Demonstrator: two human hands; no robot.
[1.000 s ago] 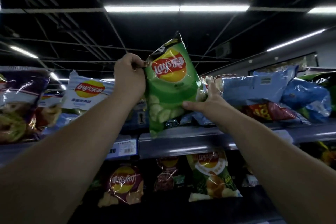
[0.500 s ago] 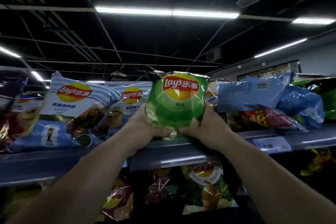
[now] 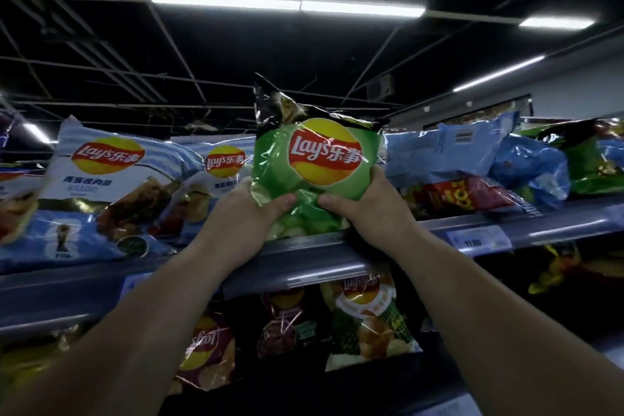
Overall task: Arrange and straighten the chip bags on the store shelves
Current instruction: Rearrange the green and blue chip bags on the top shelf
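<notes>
Top shelf, far left: large blue-and-white Lay's bag (image 3: 98, 192) leaning back, face out, its base at the shelf lip. Just right of it, a second blue-and-white bag (image 3: 219, 165) of the same print, partly hidden behind the first and behind the left hand.

Left hand (image 3: 246, 216): closed on the lower left side of the green Lay's bag (image 3: 317, 172), thumb across the front, fingers behind and out of sight. Right hand (image 3: 368, 206): closed on the lower right side, thumb on the front, nearly meeting the left thumb. Bag upright, logo facing out, bottom edge at the front of the top shelf rail (image 3: 304, 263); its dark top seal stands above the neighbouring bags.

Right of the green bag: a pile of pale blue bags (image 3: 452, 149) lying flat, touching or very close to the green bag's right edge; a red bag (image 3: 462, 194) wedged under them. Farther right, another green bag (image 3: 594, 165) lying on its side.

Price tag (image 3: 479, 238) on the rail right of the right forearm.

Lower shelf: dark red bag (image 3: 206, 355) upside down, a maroon bag (image 3: 287, 324), a green-and-white bag (image 3: 371, 321), all upright between the forearms.

Room: open above the top row up to the ceiling lights (image 3: 287, 5); little sideways gap either side of the held bag.
</notes>
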